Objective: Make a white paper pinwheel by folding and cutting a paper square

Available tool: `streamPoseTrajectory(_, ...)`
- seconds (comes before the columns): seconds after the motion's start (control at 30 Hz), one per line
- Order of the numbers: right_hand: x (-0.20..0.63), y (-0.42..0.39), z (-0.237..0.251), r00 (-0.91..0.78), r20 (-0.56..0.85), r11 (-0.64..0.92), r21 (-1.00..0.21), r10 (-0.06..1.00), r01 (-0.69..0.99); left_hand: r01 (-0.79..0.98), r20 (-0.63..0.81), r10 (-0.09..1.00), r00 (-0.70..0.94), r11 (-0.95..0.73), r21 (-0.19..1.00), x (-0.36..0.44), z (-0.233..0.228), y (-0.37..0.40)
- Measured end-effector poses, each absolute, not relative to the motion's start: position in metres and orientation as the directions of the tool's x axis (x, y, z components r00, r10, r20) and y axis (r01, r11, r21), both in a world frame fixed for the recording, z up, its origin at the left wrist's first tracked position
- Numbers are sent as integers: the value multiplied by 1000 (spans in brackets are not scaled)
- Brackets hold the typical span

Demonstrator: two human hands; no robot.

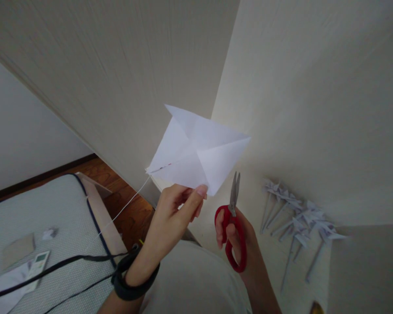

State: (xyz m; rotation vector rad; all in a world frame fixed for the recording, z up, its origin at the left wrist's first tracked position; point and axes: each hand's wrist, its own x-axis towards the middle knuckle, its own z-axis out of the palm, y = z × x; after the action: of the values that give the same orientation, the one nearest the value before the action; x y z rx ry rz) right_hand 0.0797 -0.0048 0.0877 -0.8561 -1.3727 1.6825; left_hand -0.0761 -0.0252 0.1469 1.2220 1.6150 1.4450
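Observation:
My left hand [175, 213] holds up a folded white paper piece [196, 150] by its lower edge, pinched between thumb and fingers. A thin white thread [127, 205] hangs from the paper's left corner down toward the left. My right hand [240, 242] grips red-handled scissors [232, 226] with the blades closed and pointing up, their tips just below the paper's lower right edge. A black band sits on my left wrist [134, 279].
Several finished white paper pinwheels on sticks [298, 222] lie on the pale surface at the right. A grey mattress [36, 218] at the lower left carries a remote control [36, 266], paper scraps and black cords. Cream walls meet in a corner ahead.

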Motion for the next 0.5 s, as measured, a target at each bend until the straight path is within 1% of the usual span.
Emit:
streamPoseTrajectory(0.07,79,-4,86,-462,-5,-106,-976,887,-192,236,123,925,-360,-37,971,-76,145,-26)
streamPoseTrajectory(0.17,76,-3,85,-419,76,-35,-967,905,-252,239,134,926,-352,-49,970,-76,144,-26)
streamPoseTrajectory(0.23,74,-2,87,-411,135,34,-969,902,-243,232,146,930,-339,-68,970,-76,144,-26)
streamPoseTrajectory(0.3,72,-2,90,-448,169,83,-975,878,-206,230,164,925,-342,-87,969,-75,145,-25)
streamPoseTrajectory(0.43,75,-8,100,-584,124,59,-990,803,-130,275,210,907,-365,-111,955,-74,146,-26)
streamPoseTrajectory(0.5,78,-11,104,-619,92,43,-995,780,-94,326,234,900,-367,-111,939,-72,144,-27)
